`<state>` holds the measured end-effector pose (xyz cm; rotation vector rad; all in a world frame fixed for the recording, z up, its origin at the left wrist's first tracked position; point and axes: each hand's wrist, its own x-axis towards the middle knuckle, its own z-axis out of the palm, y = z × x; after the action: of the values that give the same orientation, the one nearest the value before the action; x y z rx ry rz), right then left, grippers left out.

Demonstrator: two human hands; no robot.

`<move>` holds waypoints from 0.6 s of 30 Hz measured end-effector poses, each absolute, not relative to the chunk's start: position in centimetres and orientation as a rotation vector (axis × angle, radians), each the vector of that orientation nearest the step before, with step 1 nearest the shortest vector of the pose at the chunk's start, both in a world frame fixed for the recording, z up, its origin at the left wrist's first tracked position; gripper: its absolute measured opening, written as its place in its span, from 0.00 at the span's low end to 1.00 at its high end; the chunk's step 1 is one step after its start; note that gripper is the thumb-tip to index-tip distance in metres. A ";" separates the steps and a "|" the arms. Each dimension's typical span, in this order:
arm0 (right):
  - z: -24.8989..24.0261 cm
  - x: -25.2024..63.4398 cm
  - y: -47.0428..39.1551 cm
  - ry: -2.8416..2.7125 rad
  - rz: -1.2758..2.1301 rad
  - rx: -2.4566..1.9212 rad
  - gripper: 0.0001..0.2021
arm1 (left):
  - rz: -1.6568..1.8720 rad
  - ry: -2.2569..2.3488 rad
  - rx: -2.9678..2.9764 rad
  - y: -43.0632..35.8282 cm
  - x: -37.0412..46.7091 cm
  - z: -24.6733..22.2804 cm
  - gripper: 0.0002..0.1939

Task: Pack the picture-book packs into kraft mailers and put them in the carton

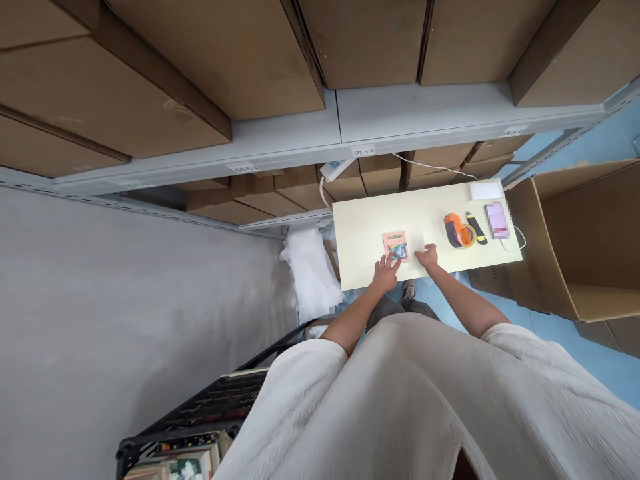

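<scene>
A small booklet (395,244) with a pink and blue picture cover lies flat on the pale yellow tabletop (360,233). The fingers of my left hand (386,273) are spread over its lower edge and touch the cover. Just right of the booklet is my right hand (427,257), its fingers drawn together at a faint whitish patch, perhaps thin film; what they hold is too small to make out. Farther right lie an orange tape dispenser (456,230) with a roll of tape and a black-and-yellow utility knife (477,228).
A phone (497,221) and a white stack (486,191) lie at the table's right end. Shelving (425,110) with cardboard boxes stands behind. A large open carton (555,247) is right, white wrapping sheets (313,270) left, and a black crate (200,407) with books lower left.
</scene>
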<state>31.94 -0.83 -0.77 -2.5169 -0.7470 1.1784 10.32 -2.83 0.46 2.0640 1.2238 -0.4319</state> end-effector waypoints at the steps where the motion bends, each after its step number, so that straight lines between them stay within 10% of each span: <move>1: -0.5 31.7 -0.8 -0.792 1.189 -2.486 0.20 | -0.430 1.221 2.069 -2.8 10.2 0.5 0.50; 18: 0.3 27.0 -0.2 -1.416 1.320 -2.148 0.23 | -0.020 1.330 1.971 -1.1 8.0 0.8 0.43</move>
<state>27.00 -0.23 0.28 -2.1485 -1.4160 1.3204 8.01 -1.08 0.77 1.9707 1.3296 -0.0198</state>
